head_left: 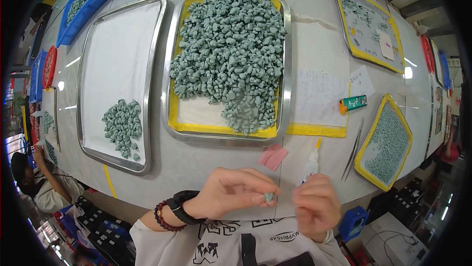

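Between the thumb and fingertips of my left hand (241, 192) is a small grey-green stone-like piece (268, 197). My right hand (317, 204) is just to the right of it, its fingers curled but smeared by motion, so whether it holds anything does not show. Just beyond that hand lies a white glue bottle (311, 165) with a yellow tip, its lower end hidden behind the hand. A pink cloth scrap (273, 156) rests on the table past my left fingers. In front of me, a metal tray (226, 140) with a yellow-edged liner carries a big heap of similar pieces (231, 44).
A second metal tray (113, 162) at left bears a smaller pile (123, 125). To the right lie tweezers (353, 148), a green lighter (353, 104) and a yellow-edged tray (361, 170) of tiny pieces. Another yellow-edged tray (350, 49) sits at far right, a blue bin (66, 32) at far left.
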`<action>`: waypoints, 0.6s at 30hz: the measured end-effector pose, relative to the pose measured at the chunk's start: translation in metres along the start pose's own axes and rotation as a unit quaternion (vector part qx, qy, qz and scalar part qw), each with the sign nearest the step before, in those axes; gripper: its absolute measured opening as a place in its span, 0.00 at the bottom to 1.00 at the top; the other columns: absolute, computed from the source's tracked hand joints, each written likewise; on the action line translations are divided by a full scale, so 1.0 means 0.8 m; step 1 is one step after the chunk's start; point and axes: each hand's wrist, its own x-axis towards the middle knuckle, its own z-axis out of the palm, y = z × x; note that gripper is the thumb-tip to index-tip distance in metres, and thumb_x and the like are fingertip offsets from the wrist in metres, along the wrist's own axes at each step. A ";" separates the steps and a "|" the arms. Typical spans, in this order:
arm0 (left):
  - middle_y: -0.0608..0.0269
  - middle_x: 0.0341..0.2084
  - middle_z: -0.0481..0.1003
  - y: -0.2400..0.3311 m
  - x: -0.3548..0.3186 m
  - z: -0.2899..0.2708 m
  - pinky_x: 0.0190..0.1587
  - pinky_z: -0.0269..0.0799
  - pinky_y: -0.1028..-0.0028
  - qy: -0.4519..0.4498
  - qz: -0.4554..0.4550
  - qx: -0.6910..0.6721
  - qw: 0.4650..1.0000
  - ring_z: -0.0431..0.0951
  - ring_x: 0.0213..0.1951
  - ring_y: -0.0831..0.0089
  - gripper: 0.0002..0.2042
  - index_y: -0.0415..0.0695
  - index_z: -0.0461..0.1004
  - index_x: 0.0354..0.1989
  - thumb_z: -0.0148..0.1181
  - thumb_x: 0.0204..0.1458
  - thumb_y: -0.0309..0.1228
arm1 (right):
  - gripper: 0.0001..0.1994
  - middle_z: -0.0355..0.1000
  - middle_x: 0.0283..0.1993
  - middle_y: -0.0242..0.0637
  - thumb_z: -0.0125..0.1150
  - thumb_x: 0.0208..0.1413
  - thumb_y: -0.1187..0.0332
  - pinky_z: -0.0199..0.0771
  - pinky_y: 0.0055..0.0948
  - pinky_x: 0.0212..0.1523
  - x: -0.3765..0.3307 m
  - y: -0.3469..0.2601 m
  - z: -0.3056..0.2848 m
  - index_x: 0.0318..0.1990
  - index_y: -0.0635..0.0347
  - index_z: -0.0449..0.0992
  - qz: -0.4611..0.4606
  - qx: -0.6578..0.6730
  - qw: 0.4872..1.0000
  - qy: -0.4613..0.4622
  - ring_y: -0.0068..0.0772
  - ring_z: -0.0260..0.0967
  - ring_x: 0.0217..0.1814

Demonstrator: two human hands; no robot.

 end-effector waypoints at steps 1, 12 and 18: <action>0.46 0.40 0.73 0.002 0.000 0.000 0.42 0.75 0.71 0.000 0.002 0.001 1.000 0.77 0.38 0.64 0.11 0.35 0.75 0.40 0.57 0.47 0.14 | 0.13 0.70 0.29 0.32 0.68 0.39 0.71 0.60 0.30 0.34 -0.008 0.005 -0.008 0.36 0.60 0.77 0.045 0.016 0.998 0.050 0.34 0.67 0.28; 0.57 0.33 0.73 0.066 -0.064 -0.043 0.33 0.68 0.76 0.391 0.274 0.669 0.570 0.73 0.35 0.70 0.11 0.38 0.74 0.33 0.61 0.39 0.14 | 0.29 0.59 0.35 0.38 0.74 0.32 0.60 0.59 0.33 0.34 -0.007 0.035 -0.048 0.45 0.59 0.71 0.075 -0.294 0.931 -0.204 0.38 0.57 0.35; 0.60 0.33 0.73 0.094 -0.038 -0.053 0.32 0.68 0.72 0.370 0.320 0.744 0.455 0.72 0.33 0.68 0.11 0.40 0.74 0.34 0.60 0.41 0.16 | 0.32 0.58 0.33 0.38 0.75 0.31 0.66 0.58 0.33 0.34 -0.020 0.040 -0.040 0.47 0.58 0.64 0.057 -0.140 0.982 -0.111 0.37 0.57 0.34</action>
